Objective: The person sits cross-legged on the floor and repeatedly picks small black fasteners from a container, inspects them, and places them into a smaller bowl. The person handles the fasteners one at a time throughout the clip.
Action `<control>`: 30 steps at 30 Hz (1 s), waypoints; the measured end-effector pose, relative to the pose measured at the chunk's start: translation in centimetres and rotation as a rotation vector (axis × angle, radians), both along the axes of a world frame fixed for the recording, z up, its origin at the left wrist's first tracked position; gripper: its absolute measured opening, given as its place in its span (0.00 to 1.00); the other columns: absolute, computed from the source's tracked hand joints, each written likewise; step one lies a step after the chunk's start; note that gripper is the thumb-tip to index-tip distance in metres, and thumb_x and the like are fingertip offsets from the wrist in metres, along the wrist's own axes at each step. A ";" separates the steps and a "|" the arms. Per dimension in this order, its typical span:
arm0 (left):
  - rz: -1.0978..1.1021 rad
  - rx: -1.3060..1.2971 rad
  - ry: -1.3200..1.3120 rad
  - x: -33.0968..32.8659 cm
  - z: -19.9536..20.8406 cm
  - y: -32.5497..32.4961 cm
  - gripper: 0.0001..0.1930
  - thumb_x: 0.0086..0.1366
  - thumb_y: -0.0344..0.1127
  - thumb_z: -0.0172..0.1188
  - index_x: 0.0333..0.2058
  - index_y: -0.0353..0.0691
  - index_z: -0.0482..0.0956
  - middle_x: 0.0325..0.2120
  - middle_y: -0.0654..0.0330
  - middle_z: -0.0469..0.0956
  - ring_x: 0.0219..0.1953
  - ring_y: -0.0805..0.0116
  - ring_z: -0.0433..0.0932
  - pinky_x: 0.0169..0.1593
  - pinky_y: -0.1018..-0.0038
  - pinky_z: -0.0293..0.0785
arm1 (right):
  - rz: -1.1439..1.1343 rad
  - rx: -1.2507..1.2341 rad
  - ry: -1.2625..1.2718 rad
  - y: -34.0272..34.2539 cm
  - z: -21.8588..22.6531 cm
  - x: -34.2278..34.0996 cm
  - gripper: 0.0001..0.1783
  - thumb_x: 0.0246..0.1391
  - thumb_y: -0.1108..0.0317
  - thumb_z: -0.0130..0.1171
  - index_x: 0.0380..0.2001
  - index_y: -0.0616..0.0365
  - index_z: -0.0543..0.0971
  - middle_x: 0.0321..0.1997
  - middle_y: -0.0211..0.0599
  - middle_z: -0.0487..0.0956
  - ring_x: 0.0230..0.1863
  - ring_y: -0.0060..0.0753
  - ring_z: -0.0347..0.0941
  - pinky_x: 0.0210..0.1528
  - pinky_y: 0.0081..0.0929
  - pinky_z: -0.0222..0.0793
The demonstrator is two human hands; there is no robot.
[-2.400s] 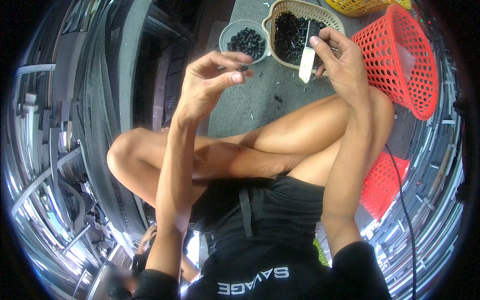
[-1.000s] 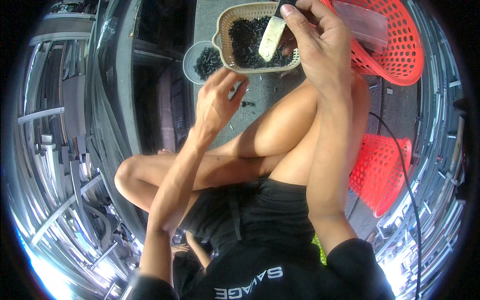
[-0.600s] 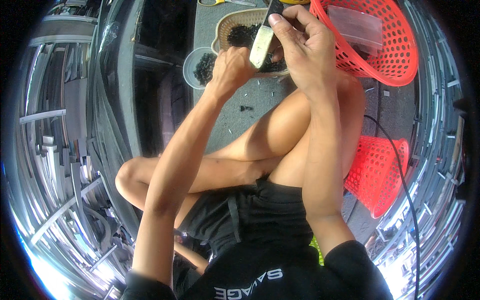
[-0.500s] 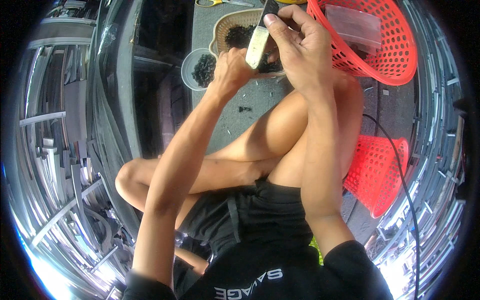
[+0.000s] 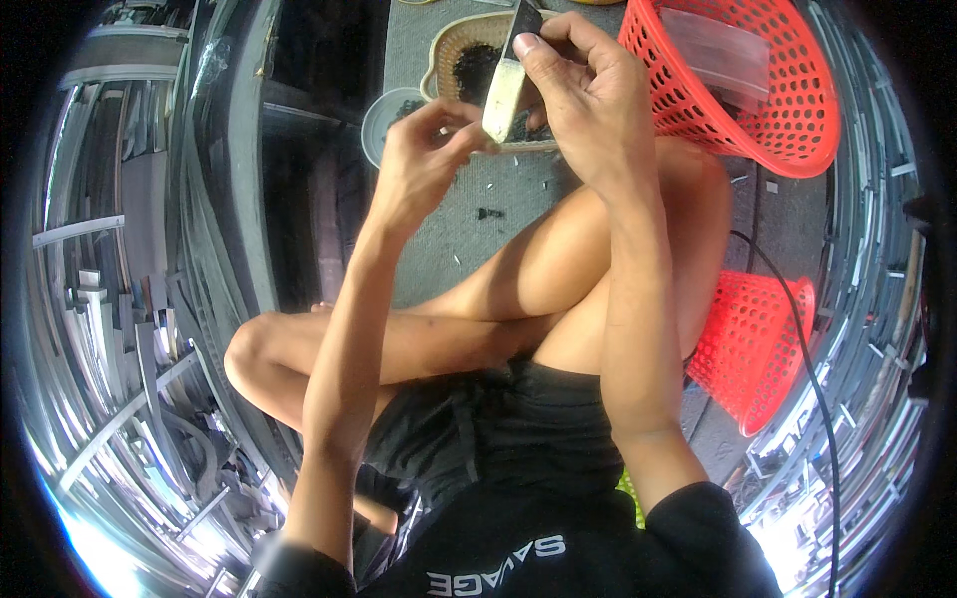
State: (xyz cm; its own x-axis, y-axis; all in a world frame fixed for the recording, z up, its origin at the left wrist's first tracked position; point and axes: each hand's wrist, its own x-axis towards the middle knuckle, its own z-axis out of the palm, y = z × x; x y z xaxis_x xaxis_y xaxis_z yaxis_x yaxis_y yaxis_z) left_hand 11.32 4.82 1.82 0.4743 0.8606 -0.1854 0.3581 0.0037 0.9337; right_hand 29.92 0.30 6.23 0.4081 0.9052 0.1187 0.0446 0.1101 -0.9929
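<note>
My right hand (image 5: 598, 105) is closed at the top centre, thumb and fingers pinching the black upper part of a slim pale yellow and black bar (image 5: 504, 100). The bar's exact kind does not show. Beside its lower pale end, my left hand (image 5: 424, 149) has its thumb and forefinger drawn together; whatever they may hold is too small to make out. Behind the bar stands a beige openwork basket (image 5: 439, 62) with small black pieces (image 5: 477, 75) in it. A translucent round tub (image 5: 375, 130) is partly hidden by my left hand and also holds small black pieces.
At the upper right a large red perforated basket (image 5: 797, 125) holds a clear plastic bag (image 5: 713, 50). Another red basket (image 5: 753, 349) lies by my knee, with a black cable (image 5: 812, 369) alongside. Scraps (image 5: 488, 213) dot the grey floor. Stacked strips (image 5: 100, 329) line both sides.
My left hand has shifted left and slightly down from the bar, and its fingers have loosened from a fist into a pinch. The bar has moved slightly left in my right hand.
</note>
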 end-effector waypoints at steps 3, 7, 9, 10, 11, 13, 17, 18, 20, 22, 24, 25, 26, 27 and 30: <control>0.027 -0.136 -0.061 -4.0 0.8 -1.8 0.11 0.70 0.36 0.69 0.44 0.34 0.86 0.37 0.59 0.88 0.41 0.75 0.84 0.48 0.74 0.79 | 0.064 0.000 -0.053 0.1 -0.7 -1.2 0.13 0.67 0.63 0.62 0.33 0.64 0.81 0.24 0.40 0.83 0.25 0.28 0.79 0.31 0.31 0.73; 0.116 -0.258 0.005 -8.3 -0.3 -4.0 0.12 0.66 0.30 0.73 0.45 0.32 0.86 0.38 0.59 0.88 0.42 0.77 0.84 0.49 0.78 0.80 | 0.232 -0.079 -0.156 0.5 -2.0 -4.1 0.11 0.69 0.65 0.61 0.35 0.62 0.80 0.24 0.23 0.77 0.28 0.12 0.71 0.30 0.20 0.67; 0.141 -0.308 0.106 -10.0 -0.9 -4.4 0.12 0.65 0.28 0.73 0.45 0.31 0.86 0.38 0.59 0.88 0.42 0.77 0.84 0.48 0.78 0.80 | 0.420 -0.150 -0.238 0.4 -2.5 -5.4 0.12 0.68 0.65 0.61 0.35 0.64 0.80 0.25 0.25 0.77 0.29 0.14 0.71 0.31 0.23 0.68; 0.112 -0.255 0.182 -10.7 -1.2 -4.5 0.13 0.65 0.30 0.73 0.46 0.32 0.87 0.37 0.59 0.88 0.41 0.77 0.84 0.46 0.78 0.80 | 0.502 -0.179 -0.269 0.1 -2.7 -5.9 0.12 0.67 0.63 0.63 0.37 0.64 0.80 0.23 0.36 0.77 0.26 0.22 0.72 0.32 0.29 0.70; 0.108 -0.200 0.189 -11.2 -1.4 -4.5 0.13 0.65 0.31 0.73 0.46 0.33 0.87 0.37 0.58 0.88 0.40 0.77 0.84 0.44 0.77 0.80 | 0.553 -0.189 -0.337 0.0 -3.0 -6.3 0.13 0.65 0.63 0.63 0.36 0.65 0.80 0.25 0.43 0.79 0.28 0.34 0.75 0.34 0.35 0.72; 0.127 -0.133 0.284 -11.6 -2.0 -4.6 0.13 0.66 0.33 0.73 0.46 0.34 0.88 0.36 0.57 0.88 0.39 0.76 0.85 0.42 0.75 0.80 | 0.659 -0.216 -0.476 -0.2 -3.7 -6.8 0.14 0.62 0.63 0.63 0.36 0.67 0.81 0.28 0.57 0.82 0.32 0.58 0.83 0.38 0.46 0.75; 0.107 0.036 0.368 -11.9 -2.7 -4.7 0.12 0.65 0.33 0.72 0.45 0.34 0.87 0.34 0.54 0.89 0.36 0.73 0.85 0.42 0.73 0.79 | 0.792 -0.375 -0.758 -0.6 -6.1 -7.7 0.13 0.62 0.63 0.63 0.38 0.64 0.80 0.29 0.58 0.81 0.34 0.60 0.80 0.40 0.48 0.74; 0.113 -0.005 0.406 -12.0 -3.0 -4.7 0.12 0.65 0.33 0.72 0.44 0.34 0.88 0.34 0.53 0.89 0.36 0.71 0.85 0.42 0.72 0.80 | 0.790 -0.443 -0.756 -0.9 -6.8 -8.1 0.12 0.61 0.64 0.61 0.36 0.64 0.80 0.32 0.59 0.82 0.39 0.64 0.81 0.44 0.52 0.75; 0.121 -0.059 0.459 -11.9 -3.8 -4.5 0.12 0.64 0.33 0.71 0.44 0.34 0.88 0.35 0.51 0.89 0.36 0.67 0.87 0.42 0.70 0.81 | 0.766 -0.435 -0.832 -1.1 -8.3 -9.0 0.11 0.60 0.65 0.60 0.36 0.64 0.81 0.34 0.59 0.83 0.41 0.65 0.81 0.46 0.53 0.76; 0.097 -0.029 0.488 -11.7 -4.8 -4.5 0.11 0.64 0.33 0.71 0.43 0.35 0.88 0.35 0.49 0.89 0.36 0.63 0.88 0.43 0.68 0.81 | 0.753 -0.472 -0.894 -1.1 -9.5 -9.7 0.10 0.61 0.66 0.59 0.36 0.63 0.82 0.37 0.60 0.84 0.45 0.65 0.81 0.50 0.56 0.77; 0.071 0.016 0.509 -11.7 -5.6 -4.5 0.10 0.63 0.33 0.71 0.42 0.36 0.89 0.34 0.48 0.89 0.37 0.60 0.89 0.44 0.65 0.82 | 0.728 -0.497 -0.896 -0.8 -10.4 -10.2 0.10 0.61 0.67 0.59 0.37 0.63 0.82 0.38 0.60 0.84 0.45 0.65 0.82 0.50 0.56 0.77; 0.051 0.043 0.514 -11.8 -6.0 -4.6 0.10 0.63 0.33 0.71 0.41 0.37 0.89 0.34 0.47 0.89 0.37 0.58 0.89 0.44 0.64 0.82 | 0.718 -0.513 -0.899 -0.7 -10.7 -10.4 0.10 0.61 0.67 0.59 0.38 0.63 0.83 0.38 0.60 0.84 0.46 0.65 0.82 0.51 0.56 0.77; 0.028 0.063 0.530 -11.8 -6.3 -4.6 0.09 0.62 0.33 0.71 0.41 0.37 0.89 0.34 0.46 0.88 0.37 0.57 0.89 0.44 0.63 0.82 | 0.726 -0.497 -0.903 -0.8 -10.9 -10.5 0.10 0.60 0.68 0.59 0.38 0.63 0.83 0.39 0.60 0.85 0.45 0.65 0.82 0.51 0.56 0.77; 0.035 0.051 0.528 -11.8 -6.6 -4.6 0.09 0.61 0.32 0.71 0.40 0.37 0.89 0.33 0.45 0.88 0.37 0.53 0.89 0.44 0.62 0.82 | 0.735 -0.493 -0.913 -0.8 -11.1 -10.6 0.10 0.60 0.68 0.59 0.38 0.63 0.83 0.39 0.61 0.85 0.45 0.66 0.82 0.51 0.56 0.78; 0.041 0.019 0.558 -11.6 -7.3 -4.3 0.09 0.60 0.31 0.70 0.38 0.36 0.90 0.32 0.41 0.87 0.37 0.47 0.88 0.44 0.60 0.83 | 0.742 -0.480 -0.951 -1.3 -11.2 -11.1 0.11 0.59 0.70 0.56 0.37 0.62 0.86 0.41 0.63 0.85 0.46 0.65 0.84 0.52 0.56 0.79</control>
State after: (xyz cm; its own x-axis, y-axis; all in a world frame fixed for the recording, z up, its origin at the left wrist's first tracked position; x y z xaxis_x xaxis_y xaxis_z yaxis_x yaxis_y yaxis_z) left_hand -0.30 0.54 -5.44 0.2746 0.8821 -0.3826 0.7980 0.0129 0.6025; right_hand 18.79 -0.96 -5.01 -0.2701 0.9102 -0.3140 0.8315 0.0561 -0.5527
